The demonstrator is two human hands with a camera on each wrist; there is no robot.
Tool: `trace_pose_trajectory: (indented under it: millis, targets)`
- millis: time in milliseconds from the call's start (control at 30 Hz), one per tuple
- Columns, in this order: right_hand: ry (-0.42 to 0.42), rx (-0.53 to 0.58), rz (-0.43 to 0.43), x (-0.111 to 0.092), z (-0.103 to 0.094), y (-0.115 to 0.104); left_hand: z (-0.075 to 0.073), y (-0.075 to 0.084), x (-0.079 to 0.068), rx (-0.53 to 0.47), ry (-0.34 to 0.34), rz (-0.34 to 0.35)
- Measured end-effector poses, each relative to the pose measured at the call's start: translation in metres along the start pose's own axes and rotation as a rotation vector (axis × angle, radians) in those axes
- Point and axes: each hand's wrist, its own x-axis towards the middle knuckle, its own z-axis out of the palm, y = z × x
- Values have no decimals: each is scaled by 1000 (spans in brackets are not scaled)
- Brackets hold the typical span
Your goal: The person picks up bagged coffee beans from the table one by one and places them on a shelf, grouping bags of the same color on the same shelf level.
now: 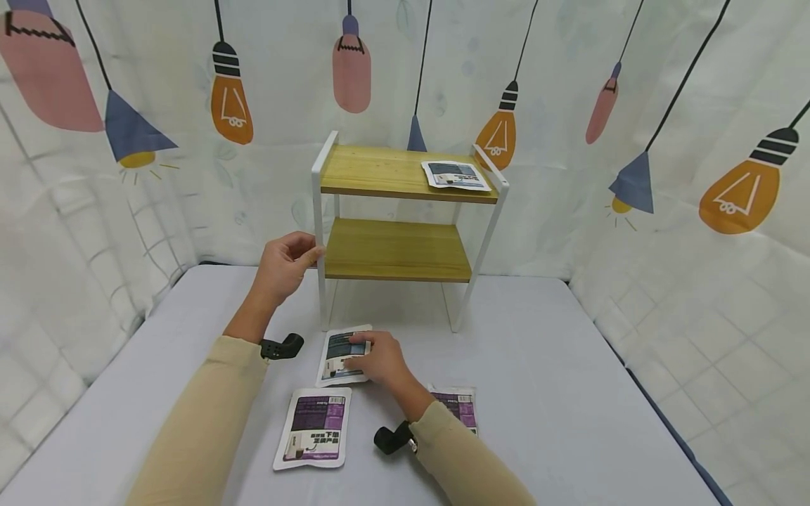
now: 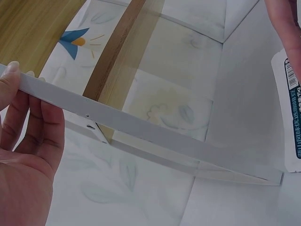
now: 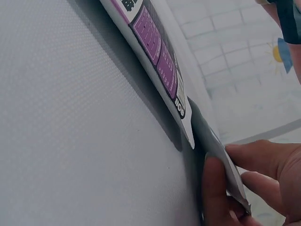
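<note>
My left hand (image 1: 283,270) grips the white left upright of a two-tier wooden shelf (image 1: 399,251). In the left wrist view, the thumb lies over the white metal bar (image 2: 141,125) and the fingers are behind it. On the table in front of the shelf, my right hand (image 1: 384,362) pinches the right edge of a white pouch with a blue label (image 1: 337,355). The right wrist view shows that pouch (image 3: 217,148) between thumb and fingers, its edge tilted off the table. Nearer lies a purple-labelled pouch (image 1: 314,430).
Another purple-labelled pouch (image 1: 460,406) lies partly hidden behind my right forearm. On the right of the upper board rests a blue-labelled pouch (image 1: 457,176). Patterned cloth (image 1: 278,176) walls in the back and sides of the white table (image 1: 538,393).
</note>
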Motion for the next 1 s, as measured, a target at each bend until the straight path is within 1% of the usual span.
trace_pose_trajectory:
  millis: [233,300,600,800,1000]
  targets:
    - [-26,18,-1,-1,-5,2,0,-1,0,-5,-5,10]
    - [-27,19,-5,-1,-7,2,0,-1,0,-1,-8,18]
    - [-25,17,-31,2,-8,7,-1,-1,0,-14,-3,9]
    - [-20,11,-26,2,-9,10,-1,-1,-1,-2,-9,13]
    - [-17,39,-19,2,-11,11,0,0,-1,0,-11,8]
